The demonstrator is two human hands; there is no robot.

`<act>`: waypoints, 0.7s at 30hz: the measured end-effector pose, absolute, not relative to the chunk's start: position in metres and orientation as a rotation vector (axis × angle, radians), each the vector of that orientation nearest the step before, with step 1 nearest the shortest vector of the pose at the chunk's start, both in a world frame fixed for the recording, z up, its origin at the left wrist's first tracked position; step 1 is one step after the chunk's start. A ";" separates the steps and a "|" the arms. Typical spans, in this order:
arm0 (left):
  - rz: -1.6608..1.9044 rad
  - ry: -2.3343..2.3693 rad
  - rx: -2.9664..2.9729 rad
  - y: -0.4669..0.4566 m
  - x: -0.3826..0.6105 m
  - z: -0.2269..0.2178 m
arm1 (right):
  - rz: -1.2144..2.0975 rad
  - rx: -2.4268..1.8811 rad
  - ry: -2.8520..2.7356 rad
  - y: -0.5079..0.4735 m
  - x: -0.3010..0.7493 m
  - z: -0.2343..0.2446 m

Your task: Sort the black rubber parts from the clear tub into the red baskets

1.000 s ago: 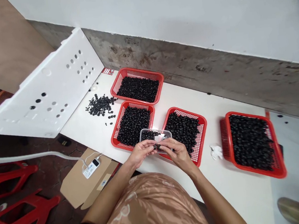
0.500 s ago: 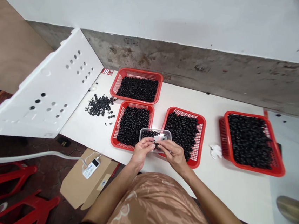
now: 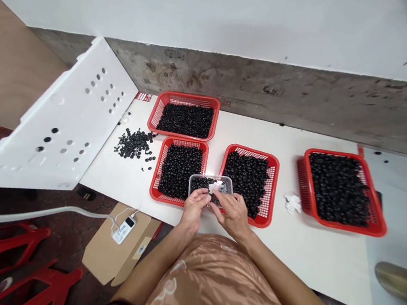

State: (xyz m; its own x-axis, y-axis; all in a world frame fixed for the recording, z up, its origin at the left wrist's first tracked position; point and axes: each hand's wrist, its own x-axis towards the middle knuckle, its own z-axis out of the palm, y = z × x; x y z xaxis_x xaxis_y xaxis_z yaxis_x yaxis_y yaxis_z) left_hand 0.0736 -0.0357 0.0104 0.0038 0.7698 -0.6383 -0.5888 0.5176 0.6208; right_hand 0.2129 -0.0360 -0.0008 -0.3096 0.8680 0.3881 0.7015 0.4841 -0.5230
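A small clear plastic tub [image 3: 209,175] holding black rubber rings sits at the front of the white table [image 3: 306,248], over the rim of a red mesh basket [image 3: 188,141]. My left hand [image 3: 194,210] is curled at the tub's near edge. My right hand [image 3: 233,214] is beside it, fingers reaching over the tub near a white scrap. Whether either hand grips anything is hidden by the fingers. Black rings fill that basket, another red basket [image 3: 249,147] by my right hand, one behind [image 3: 179,93], and one at far right [image 3: 333,150].
A loose heap of black pieces [image 3: 133,145] lies beside a white perforated plastic board [image 3: 64,127]. A crumpled white tissue [image 3: 293,204] is on the table. Below the table edge are cardboard, a white power strip [image 3: 123,229], and red plastic stool legs [image 3: 14,242].
My hands have moved slightly apart, with my right fingers now further over the tub. The whole scene has shifted slightly in view.
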 end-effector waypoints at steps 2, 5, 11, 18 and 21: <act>1.054 1.136 0.216 -0.034 0.072 0.010 | 0.278 -1.305 -2.101 -0.034 0.212 0.000; 1.022 1.104 0.298 -0.033 0.067 0.009 | 0.255 -1.307 -2.097 -0.031 0.212 0.001; 0.908 1.044 0.474 -0.032 0.062 0.004 | 0.302 -1.265 -2.103 -0.030 0.213 0.006; 0.932 1.110 0.509 -0.031 0.064 0.007 | 0.322 -1.240 -2.275 -0.021 0.212 0.008; 0.933 1.120 0.517 -0.031 0.064 0.010 | 0.312 -1.188 -2.341 -0.016 0.213 0.009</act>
State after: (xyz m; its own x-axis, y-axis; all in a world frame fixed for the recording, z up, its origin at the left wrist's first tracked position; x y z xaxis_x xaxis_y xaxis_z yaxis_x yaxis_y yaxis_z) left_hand 0.0639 -0.0314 0.0101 0.1329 0.8391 -0.5274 -0.3671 0.5360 0.7602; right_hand 0.2129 -0.0160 0.0095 -0.4994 0.8038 0.3232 0.6911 0.5946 -0.4108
